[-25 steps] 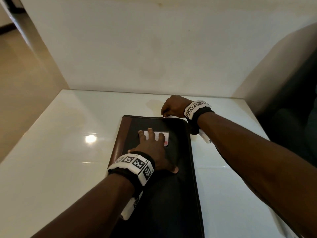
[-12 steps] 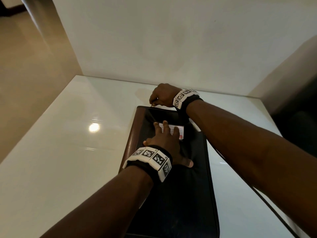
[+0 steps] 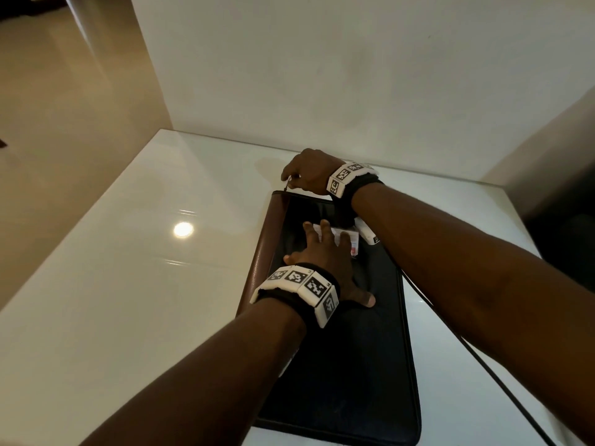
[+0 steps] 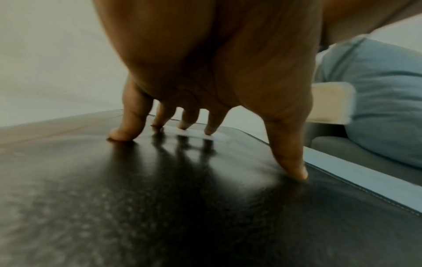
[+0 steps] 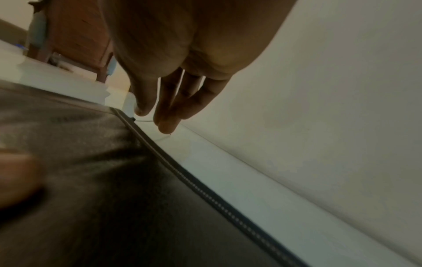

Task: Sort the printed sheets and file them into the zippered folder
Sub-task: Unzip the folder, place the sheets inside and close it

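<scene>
A black zippered folder (image 3: pixel 354 365) with a brown spine lies shut on the white table (image 3: pixel 128 300). My left hand (image 3: pixel 325 259) presses flat on its cover, fingers spread, the fingertips (image 4: pixel 209 131) over a small white label (image 3: pixel 352 243). My right hand (image 3: pixel 292 179) reaches over the folder's far edge and pinches the thin metal zipper pull (image 3: pixel 287 185) at the far left corner. In the right wrist view the zipper pull (image 5: pixel 142 120) sits between thumb and fingers at the end of the stitched zipper edge (image 5: pixel 194 180). No printed sheets show.
A pale wall (image 3: pixel 354 75) rises right behind the table's far edge. A thin black cable (image 3: pixel 483 368) runs down the table to the right of the folder. A dark seat (image 3: pixel 566 226) stands at the right; tan floor (image 3: pixel 48 123) lies beyond the left edge.
My right hand has drawn the zipper pull leftward along the folder's far edge to the far left corner. The left hand stays pressed on the cover.
</scene>
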`<state>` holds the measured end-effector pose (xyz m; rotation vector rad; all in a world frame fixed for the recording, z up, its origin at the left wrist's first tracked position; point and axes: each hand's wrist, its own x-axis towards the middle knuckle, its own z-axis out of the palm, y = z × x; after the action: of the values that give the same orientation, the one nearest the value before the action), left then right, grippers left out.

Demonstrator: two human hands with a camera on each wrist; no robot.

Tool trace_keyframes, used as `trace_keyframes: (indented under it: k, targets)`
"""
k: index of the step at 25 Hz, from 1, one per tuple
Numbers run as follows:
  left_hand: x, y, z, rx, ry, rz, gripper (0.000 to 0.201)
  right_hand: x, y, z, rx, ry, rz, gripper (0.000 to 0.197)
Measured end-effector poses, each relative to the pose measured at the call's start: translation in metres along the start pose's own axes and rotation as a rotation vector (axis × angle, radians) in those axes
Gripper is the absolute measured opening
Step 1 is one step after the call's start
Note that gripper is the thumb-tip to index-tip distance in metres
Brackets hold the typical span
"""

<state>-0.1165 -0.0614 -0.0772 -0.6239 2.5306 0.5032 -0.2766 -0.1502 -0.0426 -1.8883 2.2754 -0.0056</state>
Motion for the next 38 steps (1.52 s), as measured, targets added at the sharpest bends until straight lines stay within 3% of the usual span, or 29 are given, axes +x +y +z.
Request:
trace_keyframes:
  k: [4,7,10,12,14,17,20,24,29,35,38]
  targets:
    - [-0.006,-0.004,-0.008,-0.035,0.027,0.052,0.134,-0.063,0.006,-0.011,0.138,0.17,0.197,0.033]
    - [-0.035,-0.017,-0.011,-0.119,0.06,0.056,0.119,-0.153,0.01,0.01,0.291,0.376,0.475,0.031]
    - [-0.074,-0.042,0.012,-0.274,0.263,-0.173,0.104,-0.256,-0.01,0.058,0.412,0.326,0.804,0.046]
    - [-0.097,-0.062,0.027,-0.366,0.354,-0.33,0.09,-0.299,-0.036,0.083,0.447,0.279,0.874,0.051]
    - [-0.111,-0.077,0.033,-0.45,0.426,-0.32,0.077,-0.315,-0.061,0.097,0.494,0.309,0.855,0.045]
    - [-0.116,-0.091,0.036,-0.73,0.461,-0.265,0.076,-0.308,-0.081,0.101,0.618,0.33,0.881,0.033]
    - [-0.118,-0.097,0.034,-0.845,0.44,-0.246,0.082,-0.298,-0.08,0.097,0.756,0.314,0.992,0.02]
    - [-0.117,-0.107,0.036,-0.847,0.444,-0.23,0.083,-0.288,-0.07,0.098,0.946,0.349,1.053,0.019]
    - [-0.133,-0.166,0.006,-0.836,0.471,-0.265,0.079,-0.245,-0.109,0.091,1.099,0.408,0.957,0.016]
    - [-0.139,-0.231,-0.003,-0.86,0.474,-0.309,0.095,-0.185,-0.147,0.081,1.037,0.354,0.92,0.026]
    - [-0.134,-0.24,0.004,-0.834,0.462,-0.301,0.093,-0.179,-0.149,0.084,0.979,0.295,0.95,0.032]
